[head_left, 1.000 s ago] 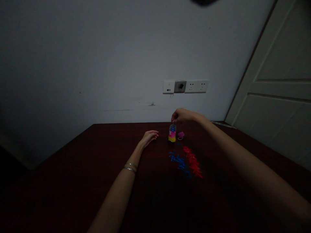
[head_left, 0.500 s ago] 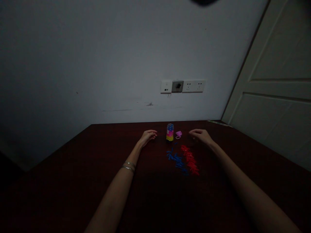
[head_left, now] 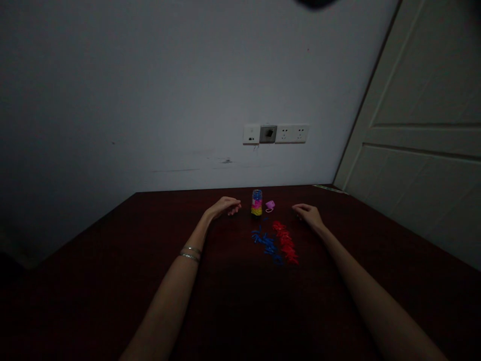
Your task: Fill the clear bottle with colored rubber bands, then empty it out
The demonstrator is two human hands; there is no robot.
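A small clear jar [head_left: 256,203] stands upright near the back of the dark table, with yellow, pink and blue pieces inside. My left hand [head_left: 226,205] is to its left, fingers curled in; anything between them is too small to make out. Right of the jar lies a purple cap [head_left: 270,204] with a loop. Farther right, my right hand [head_left: 307,213] rests with loosely bent fingers, fingertips apart, no object visible in it. Between my forearms are scattered blue pieces [head_left: 268,243] and a long pile of red pieces [head_left: 286,243]. Neither hand touches the jar.
The brown table [head_left: 225,301] meets a pale wall [head_left: 169,100] behind the jar. Sockets and switches [head_left: 292,134] are mounted on the wall. A panelled door [head_left: 421,110] stands at the right. A pale strip [head_left: 330,189] lies along the back right table edge.
The view has shifted a little, so the jar, cap and piles appear farther left. My left hand's fingers look more curled. The jar and piles show no clear change.
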